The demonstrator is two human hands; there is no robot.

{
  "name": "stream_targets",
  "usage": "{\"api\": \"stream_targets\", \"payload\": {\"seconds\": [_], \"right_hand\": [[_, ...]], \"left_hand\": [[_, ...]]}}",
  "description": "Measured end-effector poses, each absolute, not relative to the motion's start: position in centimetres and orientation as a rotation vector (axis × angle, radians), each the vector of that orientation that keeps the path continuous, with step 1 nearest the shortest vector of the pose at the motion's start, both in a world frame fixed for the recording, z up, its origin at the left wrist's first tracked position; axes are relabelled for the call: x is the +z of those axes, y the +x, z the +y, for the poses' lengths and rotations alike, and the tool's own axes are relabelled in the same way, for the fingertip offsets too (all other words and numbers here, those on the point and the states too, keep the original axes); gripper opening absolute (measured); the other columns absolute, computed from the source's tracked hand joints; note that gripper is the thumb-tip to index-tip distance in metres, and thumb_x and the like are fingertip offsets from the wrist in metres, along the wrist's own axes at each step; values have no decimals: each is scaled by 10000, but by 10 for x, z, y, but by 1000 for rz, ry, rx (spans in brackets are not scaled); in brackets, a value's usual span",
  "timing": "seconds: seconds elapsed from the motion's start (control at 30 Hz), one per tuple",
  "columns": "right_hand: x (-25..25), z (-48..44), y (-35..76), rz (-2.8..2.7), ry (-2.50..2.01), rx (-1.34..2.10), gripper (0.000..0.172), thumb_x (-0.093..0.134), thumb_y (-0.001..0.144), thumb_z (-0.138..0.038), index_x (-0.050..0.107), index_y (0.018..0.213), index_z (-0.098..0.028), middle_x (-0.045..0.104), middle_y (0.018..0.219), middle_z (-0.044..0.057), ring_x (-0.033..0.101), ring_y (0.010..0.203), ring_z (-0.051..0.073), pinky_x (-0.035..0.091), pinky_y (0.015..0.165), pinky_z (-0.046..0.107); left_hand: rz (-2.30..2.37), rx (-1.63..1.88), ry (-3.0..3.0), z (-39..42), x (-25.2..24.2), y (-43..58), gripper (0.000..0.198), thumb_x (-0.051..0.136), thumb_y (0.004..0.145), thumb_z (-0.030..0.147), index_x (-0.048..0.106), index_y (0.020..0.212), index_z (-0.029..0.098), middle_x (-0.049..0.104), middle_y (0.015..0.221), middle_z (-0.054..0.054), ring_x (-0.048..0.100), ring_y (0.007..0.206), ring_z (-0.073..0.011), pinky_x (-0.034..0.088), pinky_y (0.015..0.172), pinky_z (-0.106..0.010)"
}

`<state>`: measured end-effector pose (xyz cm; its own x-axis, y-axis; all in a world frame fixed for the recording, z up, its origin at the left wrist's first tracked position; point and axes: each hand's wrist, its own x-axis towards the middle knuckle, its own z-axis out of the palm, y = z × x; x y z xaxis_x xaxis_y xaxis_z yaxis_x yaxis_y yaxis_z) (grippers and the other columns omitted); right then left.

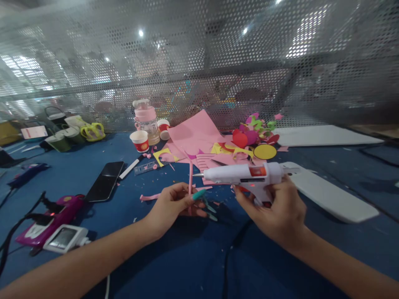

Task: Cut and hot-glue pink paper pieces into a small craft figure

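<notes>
My left hand (174, 203) pinches a thin pink paper strip (190, 174) that stands upright between its fingers. My right hand (276, 207) grips the handle of a white hot glue gun (246, 174). The gun lies level, and its metal nozzle points left, almost touching the strip. Both hands hover just above the blue table (187, 257). A black cord runs from under the gun toward me.
Pink paper sheets (195, 133) and colourful cut shapes (255, 135) lie behind the hands. Also there: a yellow paper disc (264, 151), a black phone (106, 180), a paper cup (140, 141), a pink bottle (146, 120), white boards (330, 195) at right, and a purple device (50, 216) with cables at left. A perforated metal screen stands at the back.
</notes>
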<state>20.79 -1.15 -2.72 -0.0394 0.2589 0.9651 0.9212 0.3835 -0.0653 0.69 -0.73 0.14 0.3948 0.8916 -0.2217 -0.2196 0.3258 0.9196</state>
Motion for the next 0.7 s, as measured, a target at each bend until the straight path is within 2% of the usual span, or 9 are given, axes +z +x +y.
{"api": "stream_targets", "payload": {"seconds": [0.23,0.7], "right_hand": [[-25,-15,206,-1588,-1148,-661,280,615,715,-333,358,694,-222,471,580,-7,533,539,153,358,374,228],[-29,-14,208,-1591,-1166,-716,264,578,744,-330,338,722,-226,530,684,20,563,574,152,390,405,228]], "left_hand": [[851,858,961,-8,1,7,307,744,577,313,547,715,123,661,611,-9,652,531,-137,538,587,-235],[854,845,1009,-7,-1,6,276,720,611,309,554,729,123,653,606,-4,647,524,-131,535,587,-244]]}}
